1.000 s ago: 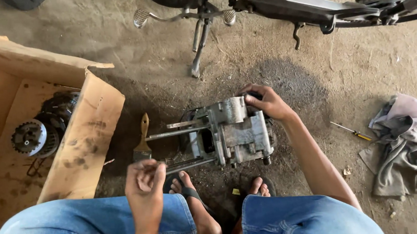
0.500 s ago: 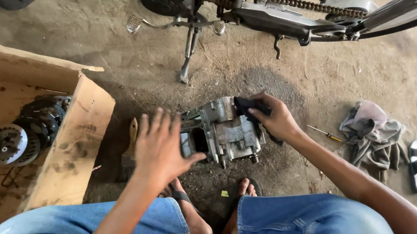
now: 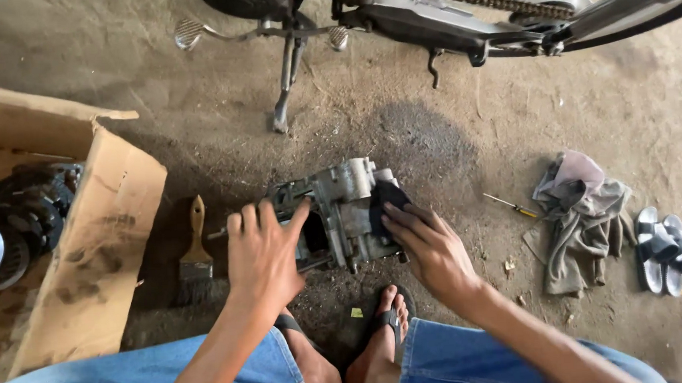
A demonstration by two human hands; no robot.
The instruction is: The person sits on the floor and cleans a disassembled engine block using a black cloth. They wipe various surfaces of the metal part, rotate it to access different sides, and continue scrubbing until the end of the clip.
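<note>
Fingers (image 3: 267, 221) of both hands rest on the grimy grey engine casing (image 3: 342, 207).

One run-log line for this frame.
left hand: flat on engine case | right hand: pressing dark cloth on case | paintbrush: on ground beside cardboard box

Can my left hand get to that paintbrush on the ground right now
Probably yes. The left hand rests on the engine casing, and the paintbrush lies on the dirt floor just beside it, toward the cardboard box. Nothing lies between them.
</note>
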